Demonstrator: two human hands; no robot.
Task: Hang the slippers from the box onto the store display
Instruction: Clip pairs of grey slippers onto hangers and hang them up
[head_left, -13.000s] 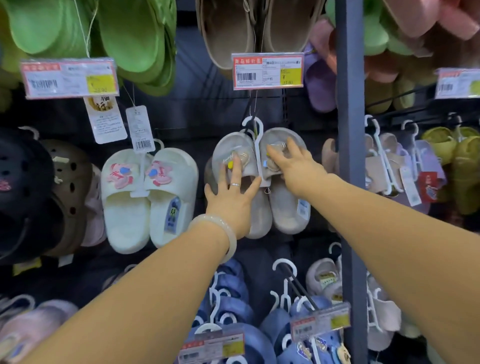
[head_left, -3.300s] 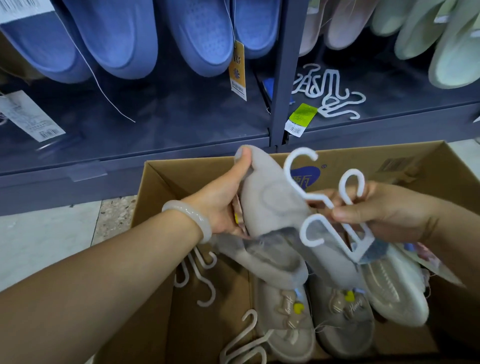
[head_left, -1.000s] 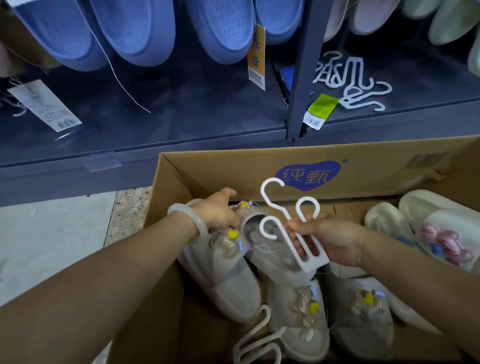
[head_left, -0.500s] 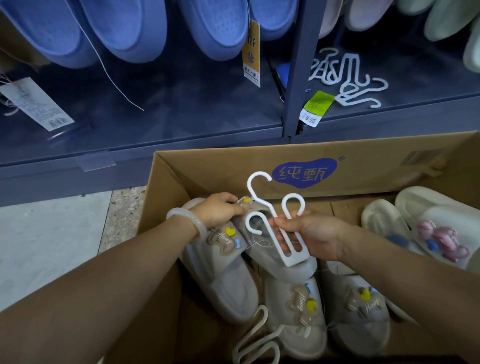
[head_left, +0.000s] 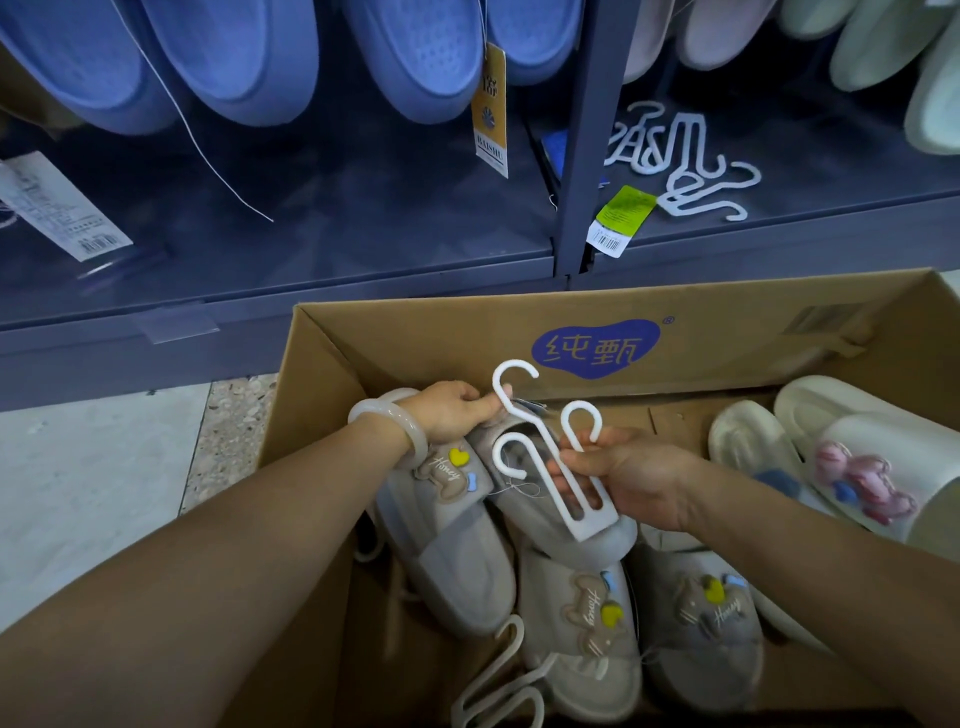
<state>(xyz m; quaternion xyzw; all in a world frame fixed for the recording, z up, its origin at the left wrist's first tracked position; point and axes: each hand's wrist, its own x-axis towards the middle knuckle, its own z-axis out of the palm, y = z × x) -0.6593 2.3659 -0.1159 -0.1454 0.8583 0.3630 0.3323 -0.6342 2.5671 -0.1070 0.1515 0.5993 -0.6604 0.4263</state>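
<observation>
Hanger (head_left: 558, 457), white plastic, three-hooked, is being held over the box (head_left: 332, 374) by both hands. Right hand (head_left: 636, 480) is pinching its stem, fingers (head_left: 574, 460) curled around the slotted lower half, thumb on top. Left hand (head_left: 449, 415) is pinching the stem just under the tallest hook, fingertips pressed together there; what else those fingers may be catching beneath is hidden. Slippers: one grey pair (head_left: 457, 525) is lying directly under the fingers, bear patch up, its second shoe tucked below the hanger foot; two more grey ones (head_left: 582, 623) are sitting nearer the wrists; a white pair (head_left: 831, 467) is resting beyond the right knuckles. Spare hanger (head_left: 498, 686) is lying loose below the left forearm. Display (head_left: 587, 156) is standing past the fingertips, above the box, with blue slippers (head_left: 249, 57) hanging. Risks, judged: the two small hooks are not yet looking threaded through the straps, so lifting now is likely leaving one shoe behind or letting it slide off mid-carry. Thin threads trailing beside the right fingers are liable to be snagging on a hook. Both grips are sitting on narrow plastic, so twisting against each other is risking a bent or snapped stem. Loose neighbours crowding the fingers are inviting a mismatched pairing.
</observation>
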